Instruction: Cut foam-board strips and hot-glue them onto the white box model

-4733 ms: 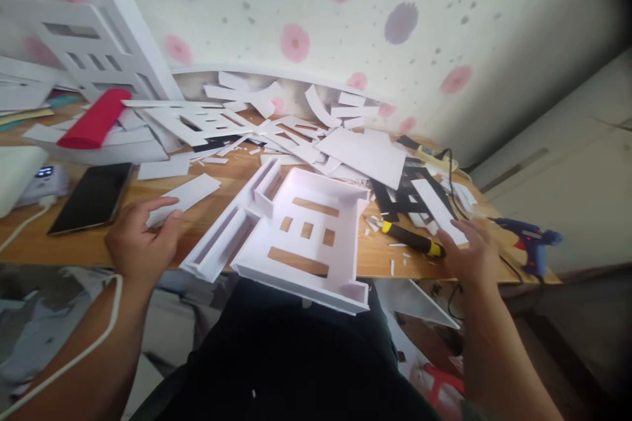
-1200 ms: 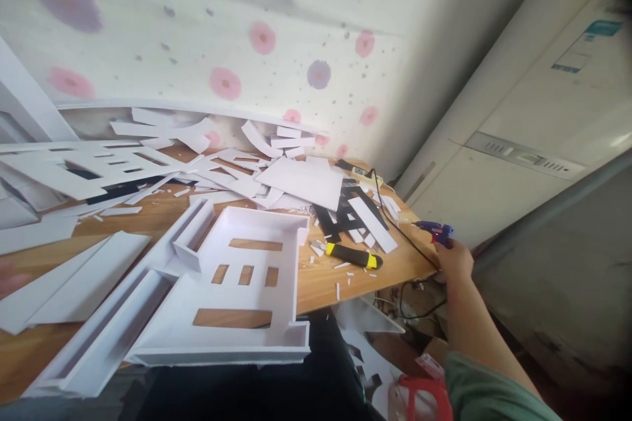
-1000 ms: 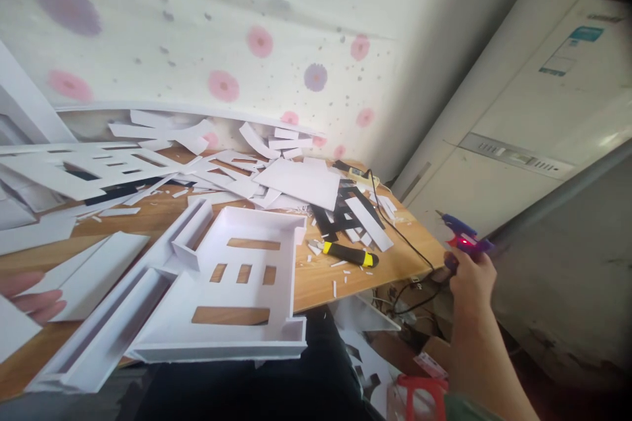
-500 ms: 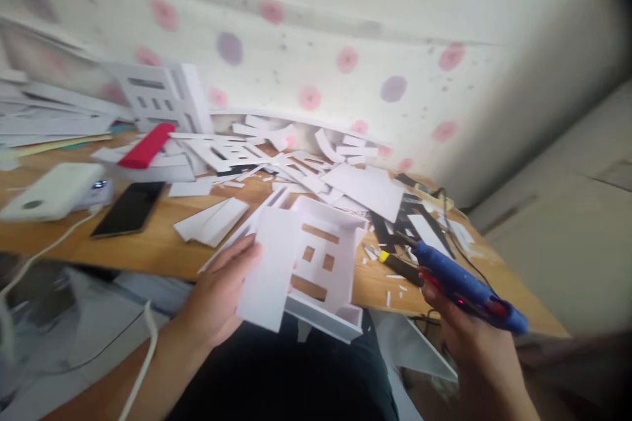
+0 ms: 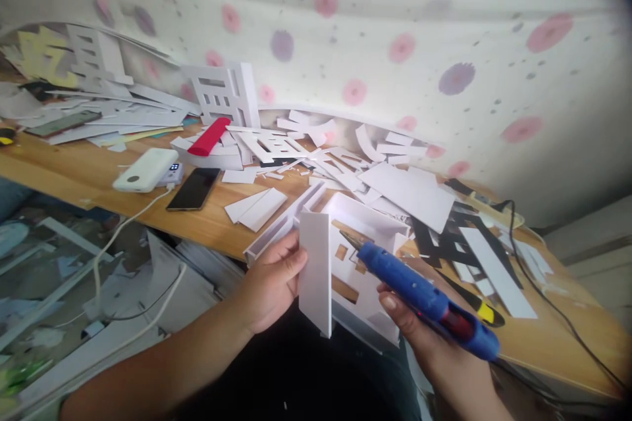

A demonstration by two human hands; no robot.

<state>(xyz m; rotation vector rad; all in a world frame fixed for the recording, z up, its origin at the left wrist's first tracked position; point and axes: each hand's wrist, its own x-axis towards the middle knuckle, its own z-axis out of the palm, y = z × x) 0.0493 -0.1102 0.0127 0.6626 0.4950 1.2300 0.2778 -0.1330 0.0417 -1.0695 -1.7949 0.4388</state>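
Note:
My left hand (image 5: 270, 284) grips a white foam board strip (image 5: 315, 271), held upright on edge in front of my body. My right hand (image 5: 421, 329) is wrapped round a blue glue gun (image 5: 423, 297), whose nozzle points up and left toward the top of the strip. Behind both lies a white foam board tray with cut-out slots (image 5: 365, 243), overhanging the front edge of the wooden desk (image 5: 89, 174).
Several white foam scraps (image 5: 316, 151) and a white sheet (image 5: 415, 189) cover the desk's back. A black phone (image 5: 193, 188), a white power bank (image 5: 145, 170) and a red roll (image 5: 209, 136) lie left. A yellow-black knife (image 5: 481, 308) and black cable (image 5: 553, 302) lie right.
My right hand lifted the glue gun from the desk's right end and brought it to the centre. My left hand picked up a white strip and turned it upright. The camera swung left.

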